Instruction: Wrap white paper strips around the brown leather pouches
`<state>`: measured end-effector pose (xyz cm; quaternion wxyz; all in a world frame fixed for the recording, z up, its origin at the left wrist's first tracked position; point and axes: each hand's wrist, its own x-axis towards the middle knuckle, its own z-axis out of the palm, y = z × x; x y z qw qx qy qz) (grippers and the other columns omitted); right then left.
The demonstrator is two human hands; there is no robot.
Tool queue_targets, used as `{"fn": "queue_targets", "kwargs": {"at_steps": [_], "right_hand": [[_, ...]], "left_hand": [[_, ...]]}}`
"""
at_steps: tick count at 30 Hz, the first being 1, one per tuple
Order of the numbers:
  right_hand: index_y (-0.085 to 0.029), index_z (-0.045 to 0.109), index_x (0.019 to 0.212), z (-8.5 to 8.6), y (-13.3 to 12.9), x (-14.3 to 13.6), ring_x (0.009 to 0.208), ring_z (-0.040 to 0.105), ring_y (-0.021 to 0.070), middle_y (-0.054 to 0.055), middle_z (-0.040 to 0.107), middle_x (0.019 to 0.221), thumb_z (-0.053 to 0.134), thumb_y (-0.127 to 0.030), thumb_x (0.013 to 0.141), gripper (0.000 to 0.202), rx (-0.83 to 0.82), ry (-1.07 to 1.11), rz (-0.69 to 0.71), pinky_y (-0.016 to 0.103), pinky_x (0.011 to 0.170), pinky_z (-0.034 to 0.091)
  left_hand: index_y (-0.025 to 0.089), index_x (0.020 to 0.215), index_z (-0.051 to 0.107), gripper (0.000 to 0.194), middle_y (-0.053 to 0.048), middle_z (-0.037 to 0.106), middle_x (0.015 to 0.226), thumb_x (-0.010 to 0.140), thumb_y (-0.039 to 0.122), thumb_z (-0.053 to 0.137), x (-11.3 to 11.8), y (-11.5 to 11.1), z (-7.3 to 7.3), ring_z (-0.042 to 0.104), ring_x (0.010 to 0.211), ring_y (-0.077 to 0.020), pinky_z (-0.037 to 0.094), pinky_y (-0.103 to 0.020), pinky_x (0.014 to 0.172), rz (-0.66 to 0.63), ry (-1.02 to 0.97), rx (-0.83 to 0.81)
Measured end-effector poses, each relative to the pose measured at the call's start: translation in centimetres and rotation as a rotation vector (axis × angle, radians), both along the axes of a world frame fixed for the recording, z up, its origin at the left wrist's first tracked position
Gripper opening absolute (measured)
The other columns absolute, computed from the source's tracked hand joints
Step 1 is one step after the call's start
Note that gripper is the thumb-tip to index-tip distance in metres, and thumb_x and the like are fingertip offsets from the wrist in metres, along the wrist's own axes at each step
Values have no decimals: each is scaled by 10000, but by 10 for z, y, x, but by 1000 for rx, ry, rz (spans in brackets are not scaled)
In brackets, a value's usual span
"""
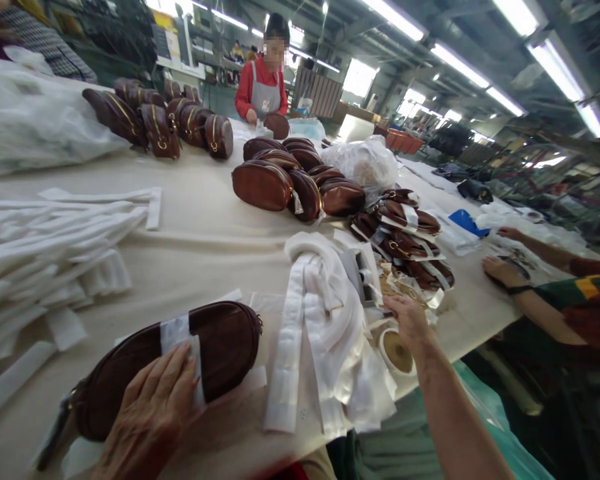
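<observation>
My left hand (153, 393) lies flat with its fingers stretched over a white foam strip (177, 333), which is wrapped around the middle of a dark brown leather bag (230, 347). The bag rests on the table, its zipper end and a dark strap at the lower left. My right hand (410, 323) reaches to the edge of a grey box-like holder (365, 270), fingertips pinched together; what they hold, if anything, is too small to make out. Just below that hand is a roll of tape (397, 350). A heap of white foam strips (325, 313) lies between my hands.
More white strips (55, 260) are piled at the left. Brown bags (265, 183) stand grouped mid-table, and strip-wrapped bags (410, 233) are stacked behind my right hand. A co-worker's hands (505, 270) are at the right edge; another person (265, 87) stands across the table.
</observation>
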<state>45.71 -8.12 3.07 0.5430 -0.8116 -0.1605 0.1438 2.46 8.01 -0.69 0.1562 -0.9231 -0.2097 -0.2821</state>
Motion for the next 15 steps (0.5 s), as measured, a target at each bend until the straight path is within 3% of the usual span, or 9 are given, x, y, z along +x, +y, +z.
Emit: {"fn": "queue_targets", "kwargs": {"at_steps": [5, 10, 13, 15], "right_hand": [[-191, 656, 708, 6, -46, -30, 746, 585, 154, 42, 658, 904, 678, -489, 547, 339, 124, 23, -117, 264, 647, 470], [-176, 641, 665, -10, -65, -50, 581, 555, 159, 21, 619, 620, 672, -502, 520, 358, 10, 114, -138, 278, 546, 452], [-176, 639, 614, -10, -62, -44, 466, 467, 129, -14, 545, 490, 670, -473, 493, 322, -85, 101, -107, 266, 476, 390], [-187, 638, 582, -7, -65, -36, 480, 480, 147, 1, 560, 492, 650, -445, 489, 275, -241, -3, -84, 277, 486, 379]], "left_hand": [[33, 1164, 502, 314, -243, 555, 1193, 908, 176, 390, -2, 1, 1, 556, 1074, -333, 424, -457, 905, -12, 33, 15], [24, 1099, 540, 319, -251, 560, 1176, 927, 204, 339, -2, 3, 1, 559, 1067, -344, 433, -467, 884, -31, 39, 51], [28, 1060, 554, 277, -246, 579, 1144, 920, 167, 360, 3, 1, 3, 574, 1041, -337, 436, -459, 873, -19, -4, 35], [40, 1054, 560, 232, -233, 584, 1147, 902, 133, 412, 5, -3, 4, 572, 1052, -323, 434, -447, 886, 21, -24, -8]]}}
